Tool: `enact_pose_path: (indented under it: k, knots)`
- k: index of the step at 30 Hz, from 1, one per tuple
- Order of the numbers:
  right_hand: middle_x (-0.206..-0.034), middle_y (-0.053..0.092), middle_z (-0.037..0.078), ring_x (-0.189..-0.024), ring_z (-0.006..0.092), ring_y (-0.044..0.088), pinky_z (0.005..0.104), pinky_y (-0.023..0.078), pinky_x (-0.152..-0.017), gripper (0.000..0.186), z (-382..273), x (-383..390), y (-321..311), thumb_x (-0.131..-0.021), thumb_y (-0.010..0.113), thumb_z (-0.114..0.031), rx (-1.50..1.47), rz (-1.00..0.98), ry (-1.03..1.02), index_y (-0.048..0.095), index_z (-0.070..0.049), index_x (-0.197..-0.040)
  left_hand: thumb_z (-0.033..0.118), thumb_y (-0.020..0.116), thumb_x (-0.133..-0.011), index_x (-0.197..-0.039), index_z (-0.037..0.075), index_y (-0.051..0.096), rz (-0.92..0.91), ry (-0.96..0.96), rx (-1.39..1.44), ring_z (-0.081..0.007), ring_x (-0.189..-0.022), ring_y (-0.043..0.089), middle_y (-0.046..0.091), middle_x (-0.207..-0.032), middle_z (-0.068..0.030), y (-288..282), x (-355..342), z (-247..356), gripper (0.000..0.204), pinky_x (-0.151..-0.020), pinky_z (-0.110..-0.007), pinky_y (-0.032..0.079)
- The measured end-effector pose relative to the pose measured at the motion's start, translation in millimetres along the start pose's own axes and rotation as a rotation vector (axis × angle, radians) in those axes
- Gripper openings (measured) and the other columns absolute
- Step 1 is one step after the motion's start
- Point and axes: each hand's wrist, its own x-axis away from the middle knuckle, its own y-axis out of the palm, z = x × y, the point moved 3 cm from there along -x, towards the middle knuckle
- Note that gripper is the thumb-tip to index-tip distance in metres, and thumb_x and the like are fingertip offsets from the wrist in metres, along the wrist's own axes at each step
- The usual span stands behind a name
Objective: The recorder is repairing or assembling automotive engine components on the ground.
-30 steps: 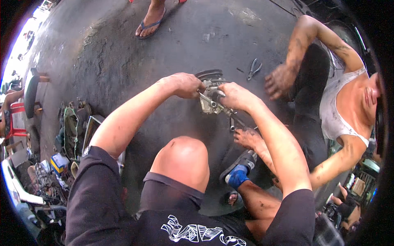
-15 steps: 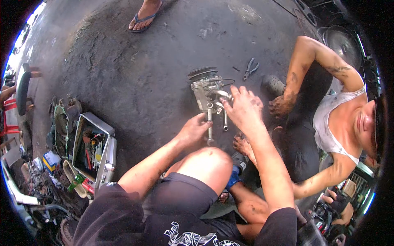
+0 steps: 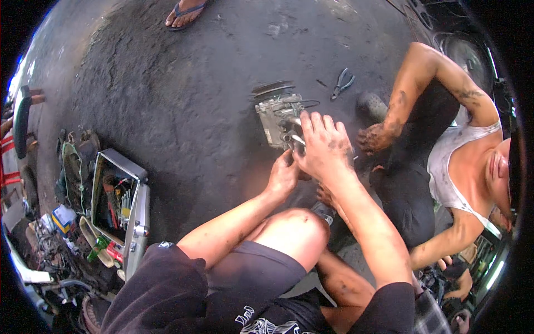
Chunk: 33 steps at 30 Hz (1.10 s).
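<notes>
A silver metal assembly with a black pulley (image 3: pixel 273 121) sits on the dark floor in front of me. My right hand (image 3: pixel 325 150) lies over its near end, fingers curled over a shiny metal tool, likely a wrench. Just below and left, my left hand (image 3: pixel 285 177) is closed at the assembly's near edge; what its fingertips hold is partly hidden. A co-worker's hand (image 3: pixel 376 138) hangs to the right of the assembly, and that person's other hand (image 3: pixel 325 196) is partly visible under my right forearm. Pliers with dark handles (image 3: pixel 342 83) lie beyond, to the right.
An open aluminium tool case (image 3: pixel 139 222) stands at my left among greasy parts (image 3: pixel 39 245) and a small blue-yellow box (image 3: pixel 64 219). The co-worker (image 3: pixel 445 167) sits close at my right. A sandalled foot (image 3: pixel 183 14) is at the top; a stool (image 3: pixel 23 122) is far left.
My left hand has dropped from the assembly, then risen again to its near edge; the loose wrench seen there is now mostly hidden. My right hand has shifted down over that end.
</notes>
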Motion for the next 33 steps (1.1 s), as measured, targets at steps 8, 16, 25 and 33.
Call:
enact_pose_path:
  k: [8, 16, 25, 33]
  knots:
    - [-0.11, 0.059, 0.01, -0.098, 0.0253, 0.059, 0.0382, 0.05, -0.078, 0.054, -10, 2, 10, -0.081, 0.064, -0.019, 0.139, -0.087, 0.01, 0.053, -0.004, -0.132, 0.017, 0.056, -0.091, -0.121, 0.005, 0.062, 0.025, 0.287, -0.303, -0.0376, -0.107, 0.063, 0.062, -0.126, -0.0164, 2, -2, -12, 0.033, -0.092, -0.045, 0.051]
    - [-0.103, 0.059, 0.008, -0.089, 0.022, 0.061, 0.0341, 0.052, -0.069, 0.051, -4, 5, 11, -0.08, 0.063, -0.016, 0.077, 0.042, -0.071, 0.056, -0.003, -0.129, 0.029, 0.041, -0.106, -0.124, 0.003, 0.057, -0.003, -0.374, -0.078, -0.0161, -0.091, 0.062, 0.064, -0.106, -0.0064, -24, 27, 38, 0.035, -0.079, -0.033, 0.052]
    - [-0.11, 0.059, 0.012, -0.102, 0.0267, 0.062, 0.037, 0.054, -0.083, 0.068, -20, 9, 16, -0.072, 0.076, -0.021, -0.11, 0.001, 0.102, 0.052, 0.001, -0.132, 0.034, 0.04, -0.103, -0.11, -0.006, 0.053, -0.506, -0.06, -1.011, -0.0256, -0.071, 0.066, 0.064, -0.077, -0.0156, -77, 15, 115, 0.043, -0.066, -0.042, 0.053]
    - [-0.117, 0.054, 0.014, -0.109, 0.0309, 0.059, 0.0406, 0.052, -0.089, 0.078, -24, 17, 5, -0.073, 0.082, -0.025, -0.151, -0.103, 0.371, 0.045, 0.002, -0.136, 0.033, 0.049, -0.1, -0.131, -0.005, 0.05, -0.339, -0.429, -0.733, -0.0338, -0.09, 0.063, 0.06, -0.086, -0.0182, -73, 0, 121, 0.049, -0.079, -0.043, 0.052]
